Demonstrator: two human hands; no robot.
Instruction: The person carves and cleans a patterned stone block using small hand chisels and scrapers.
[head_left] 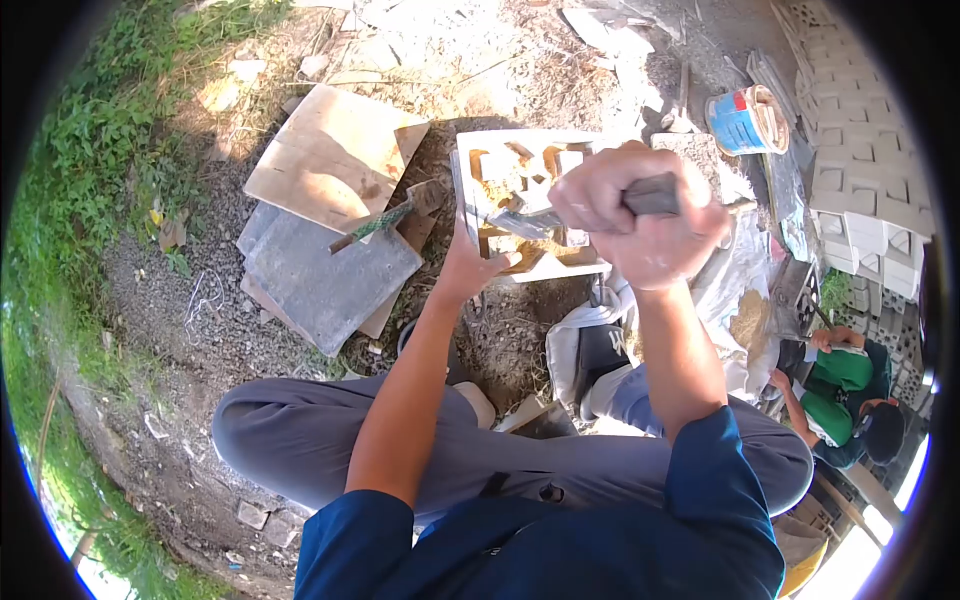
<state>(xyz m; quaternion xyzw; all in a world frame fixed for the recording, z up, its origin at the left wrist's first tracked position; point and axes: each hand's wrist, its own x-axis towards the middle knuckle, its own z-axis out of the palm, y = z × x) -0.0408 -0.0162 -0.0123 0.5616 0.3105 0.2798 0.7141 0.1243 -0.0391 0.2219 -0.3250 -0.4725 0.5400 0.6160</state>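
A white breeze block (pixel 470 180) with several square openings stands in front of me, yellowish crumbly material in its cavities. My left hand (pixel 474 265) is wrapped round its lower left corner, thumb over the front edge. In my right hand (pixel 645 215), above the block's right side, is a hand tool with a dark handle (pixel 652 195). The tool's flat grey blade (pixel 535 224) reaches left to the block's openings; the exact kind of tool is unclear. My right fist hides part of the block.
Left lie stacked boards (pixel 330 275) and a hammer-like tool with a green-wrapped handle (pixel 372 226). A blue and white bucket (pixel 745 122) stands at upper right, near stacked pale blocks (pixel 860 130). Another person in green (pixel 840 385) sits at right. White sacking (pixel 725 310) lies beside my right forearm.
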